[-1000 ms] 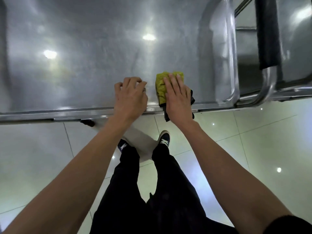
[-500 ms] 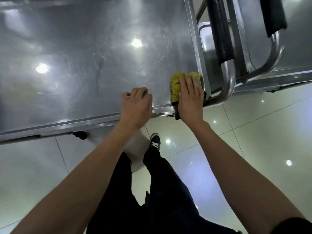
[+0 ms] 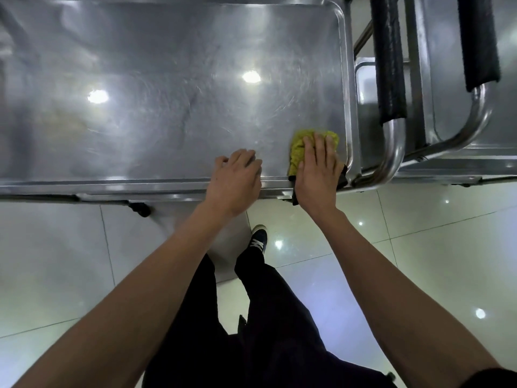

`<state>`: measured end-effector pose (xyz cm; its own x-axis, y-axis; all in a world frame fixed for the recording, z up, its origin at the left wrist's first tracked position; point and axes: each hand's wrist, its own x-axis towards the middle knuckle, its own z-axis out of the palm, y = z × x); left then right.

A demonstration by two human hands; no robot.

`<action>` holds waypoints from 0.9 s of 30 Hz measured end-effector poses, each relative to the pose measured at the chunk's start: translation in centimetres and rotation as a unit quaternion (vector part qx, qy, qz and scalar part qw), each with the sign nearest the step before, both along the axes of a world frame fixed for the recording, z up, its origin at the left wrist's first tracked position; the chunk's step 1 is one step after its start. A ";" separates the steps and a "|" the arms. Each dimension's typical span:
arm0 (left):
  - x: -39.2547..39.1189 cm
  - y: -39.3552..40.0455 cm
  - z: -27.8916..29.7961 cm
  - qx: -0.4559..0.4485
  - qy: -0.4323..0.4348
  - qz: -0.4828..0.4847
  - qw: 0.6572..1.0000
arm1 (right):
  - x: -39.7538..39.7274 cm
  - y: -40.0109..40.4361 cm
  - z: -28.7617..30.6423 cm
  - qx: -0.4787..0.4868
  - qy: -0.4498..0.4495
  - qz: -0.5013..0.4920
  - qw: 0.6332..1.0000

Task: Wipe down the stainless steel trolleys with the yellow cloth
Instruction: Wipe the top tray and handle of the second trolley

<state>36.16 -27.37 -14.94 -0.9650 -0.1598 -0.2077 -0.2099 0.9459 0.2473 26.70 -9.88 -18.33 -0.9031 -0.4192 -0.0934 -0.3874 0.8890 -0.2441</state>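
Right hand (image 3: 317, 175) fingers (image 3: 319, 148) straight and flat, palm down, pressing the yellow cloth (image 3: 299, 148) onto the trolley top (image 3: 167, 93); no curl round the cloth, just flat pressure. Cloth sits in the near right corner of the tray surface, just beside the raised rim, with a dark part of it hanging over the near edge under the wrist. Left hand (image 3: 236, 180) next to it on the left, apart from the cloth, fingers loosely bent with tips on the steel surface and palm over the near rim, holding nothing. Tray surface shows swirl marks and ceiling-light reflections. Past the right rim: the trolley's tubular handle with a black foam grip (image 3: 387, 57). Second trolley (image 3: 458, 152) parked just beside it on the right, with its own black grip (image 3: 478, 37). Below: light tiled floor (image 3: 433, 247), black trousers, one dark shoe (image 3: 258, 239) with white laces.
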 end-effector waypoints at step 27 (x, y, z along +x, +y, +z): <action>21.2 -25.3 0.4 -0.003 0.000 0.209 0.978 | 17.5 -30.1 0.2 -0.074 -0.065 0.110 0.989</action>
